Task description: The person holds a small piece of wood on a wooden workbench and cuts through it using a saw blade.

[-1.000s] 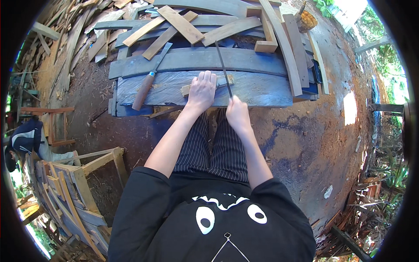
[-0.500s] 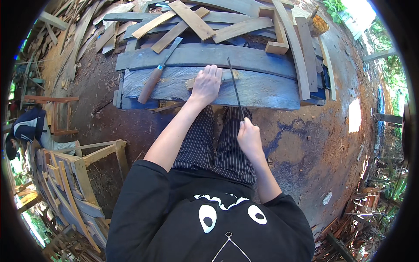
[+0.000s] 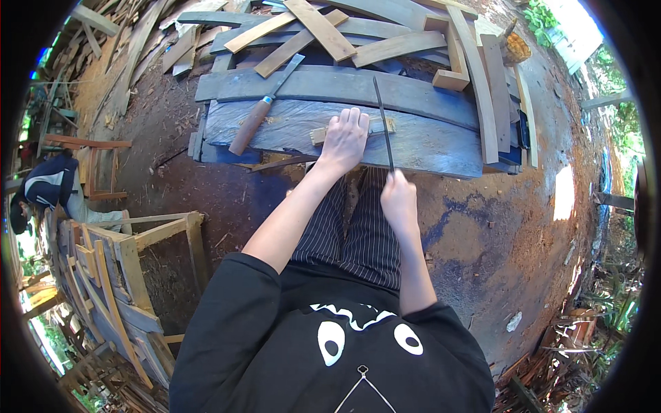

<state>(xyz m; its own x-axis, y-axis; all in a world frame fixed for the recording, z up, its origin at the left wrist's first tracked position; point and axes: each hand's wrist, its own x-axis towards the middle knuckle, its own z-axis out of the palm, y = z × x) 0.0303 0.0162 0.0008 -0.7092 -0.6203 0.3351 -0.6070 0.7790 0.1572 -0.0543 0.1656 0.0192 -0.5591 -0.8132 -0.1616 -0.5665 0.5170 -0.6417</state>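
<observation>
My left hand (image 3: 346,141) presses down on a short block of pale wood (image 3: 318,136) at the near side of the bench, its fingers closed over the block's middle. Closed around the near end of a saw (image 3: 383,120) is my right hand (image 3: 399,199), just in front of the bench edge. The saw's long dark blade shows almost edge-on and crosses the block to the right of my left hand. How deep it sits in the wood I cannot tell. To the left lies a chisel (image 3: 258,113) with a brown wooden handle and blue ring.
The bench board (image 3: 427,144) carries loose planks (image 3: 399,47) along its far side and right end. An L-shaped wooden piece (image 3: 451,78) stands at the back right. A wooden frame (image 3: 162,234) is at my left, with another person (image 3: 51,182) bending beyond it.
My right hand and the saw have moved a little away from me across the block. My left hand stays on the wood; the whole view has shifted slightly.
</observation>
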